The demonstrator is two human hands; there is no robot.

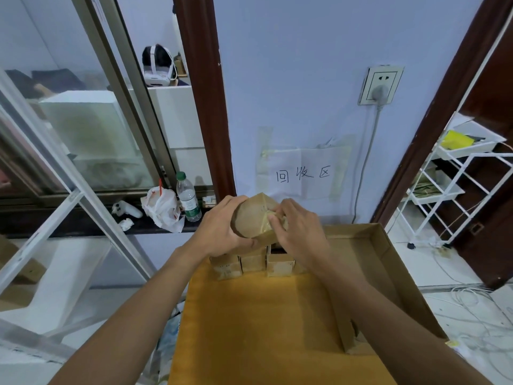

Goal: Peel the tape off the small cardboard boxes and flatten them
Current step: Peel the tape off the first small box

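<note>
Box in hand: one small cardboard box (256, 218) held above the desk (249, 315), clasped in the left hand (222, 232).
Right hand (297, 226): fingertips pinch at the tape (273, 215) on its corner.
Progress: early, judging by the row of boxes (252, 262) standing unflattened.
Unclear: how much tape has lifted; no flattened boxes visible.

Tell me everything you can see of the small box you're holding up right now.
The held box is a small brown cardboard carton, still closed, with glossy clear tape across its faces. It is lifted and tilted, one corner pointing up, above a row of similar small boxes on the yellow surface. The left hand cups its left side; the right hand picks at the tape with its fingertips.
</note>
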